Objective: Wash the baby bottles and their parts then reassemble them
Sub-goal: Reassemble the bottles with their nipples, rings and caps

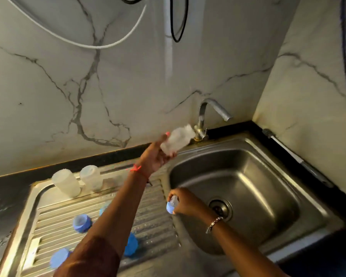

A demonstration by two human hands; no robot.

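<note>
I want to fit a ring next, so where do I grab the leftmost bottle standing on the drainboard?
Probably round its straight middle wall, coming from the front: the bottle stands upright, and its neighbour crowds its right side.

A translucent uncapped bottle hangs tilted over the back rim of the sink, gripped round one end by the left hand. The right hand pinches a blue collar with clear teat at the basin's left edge. A frosted bottle and a second frosted bottle stand side by side at the back of the ribbed drainboard. Nearer lie a blue ring, a blue cap beside the left forearm and a blurred blue piece
</note>
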